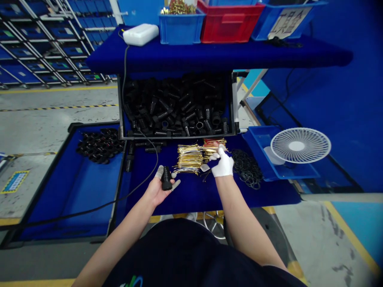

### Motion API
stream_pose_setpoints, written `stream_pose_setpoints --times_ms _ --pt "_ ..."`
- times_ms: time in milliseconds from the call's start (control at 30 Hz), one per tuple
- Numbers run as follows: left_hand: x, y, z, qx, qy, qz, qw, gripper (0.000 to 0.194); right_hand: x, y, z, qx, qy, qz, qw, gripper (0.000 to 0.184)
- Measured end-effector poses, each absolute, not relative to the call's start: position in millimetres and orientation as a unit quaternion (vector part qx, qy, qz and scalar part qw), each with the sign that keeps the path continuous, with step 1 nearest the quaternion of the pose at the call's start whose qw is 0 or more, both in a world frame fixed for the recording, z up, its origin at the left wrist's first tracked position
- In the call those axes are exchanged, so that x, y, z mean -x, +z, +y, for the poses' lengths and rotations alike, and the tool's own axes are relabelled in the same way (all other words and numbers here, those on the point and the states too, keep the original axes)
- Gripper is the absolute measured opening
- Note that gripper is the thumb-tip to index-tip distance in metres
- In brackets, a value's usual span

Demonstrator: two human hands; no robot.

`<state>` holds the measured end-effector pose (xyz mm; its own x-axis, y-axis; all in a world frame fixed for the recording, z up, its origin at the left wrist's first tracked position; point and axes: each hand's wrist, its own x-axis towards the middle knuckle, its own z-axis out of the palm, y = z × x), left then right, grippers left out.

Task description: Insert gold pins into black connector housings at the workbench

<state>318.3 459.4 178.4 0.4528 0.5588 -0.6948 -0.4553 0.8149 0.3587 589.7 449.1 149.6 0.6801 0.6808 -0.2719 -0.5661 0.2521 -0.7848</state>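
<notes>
Left hand (157, 189): palm up, fingers curled around a black connector (166, 178), gripping it. White finger cots (159, 172) cover at least two fingers. The connector's long axis stands nearly upright from the palm, pointing roughly away from the body.

Right hand (223, 164): white-gloved, fingers bunched against a smaller gold wire bundle (213, 146). Whether it has hold of any strands, I cannot tell. A larger gold wire bundle (189, 159) lies just ahead of the gap between the hands, closer to the right hand. Both bundles rest on the blue surface (194, 199).

Just right of the right hand: a heap of black rings (247, 169). Farther ahead: a bin of black connectors (176, 104). Well left of the left hand: a tray of black rings (100, 146).
</notes>
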Motion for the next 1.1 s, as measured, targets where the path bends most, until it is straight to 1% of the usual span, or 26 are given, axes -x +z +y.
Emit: stream_pose_setpoints --times_ms 67,200,267,333,433,500,567,633,700,767,833,933,1000,1100 --pt "-322 179 457 -0.069 0.290 0.419 0.858 0.036 -595 151 445 0.463 0.418 -0.066 0.779 0.029" --pt "-332 184 449 -0.084 0.281 0.415 0.861 0.039 -581 139 442 0.512 0.472 -0.105 0.710 0.036" --pt "-337 187 444 -0.087 0.288 0.422 0.856 0.038 -572 135 445 0.518 0.476 -0.124 0.700 0.037" --pt "-341 189 441 -0.089 0.296 0.428 0.849 0.037 -570 139 450 0.513 0.455 -0.138 0.715 0.034" --pt "-342 192 437 -0.089 0.310 0.433 0.841 0.036 -580 157 454 0.468 0.410 -0.128 0.772 0.024" --pt "-342 194 434 -0.088 0.321 0.437 0.835 0.036 -590 169 453 0.404 0.432 -0.097 0.801 0.017" --pt "-344 197 431 -0.096 0.335 0.440 0.828 0.037 -595 174 449 0.337 0.490 -0.068 0.801 0.012" --pt "-348 199 427 -0.105 0.345 0.442 0.821 0.038 -593 171 445 0.319 0.549 -0.062 0.770 0.010" --pt "-354 200 422 -0.111 0.347 0.441 0.820 0.039 -585 160 444 0.341 0.594 -0.068 0.725 0.014" --pt "-360 200 418 -0.110 0.341 0.440 0.823 0.040 -577 149 447 0.371 0.626 -0.073 0.682 0.020" --pt "-364 200 413 -0.106 0.338 0.439 0.825 0.040 -573 144 452 0.384 0.638 -0.073 0.663 0.023" --pt "-368 201 408 -0.103 0.349 0.447 0.817 0.040 -581 153 459 0.376 0.629 -0.076 0.676 0.018" --pt "-369 203 403 -0.100 0.362 0.457 0.806 0.038 -593 167 460 0.344 0.611 -0.088 0.707 0.011" --pt "-369 203 393 -0.085 0.379 0.474 0.791 0.037 -610 186 459 0.266 0.580 -0.113 0.761 0.005"
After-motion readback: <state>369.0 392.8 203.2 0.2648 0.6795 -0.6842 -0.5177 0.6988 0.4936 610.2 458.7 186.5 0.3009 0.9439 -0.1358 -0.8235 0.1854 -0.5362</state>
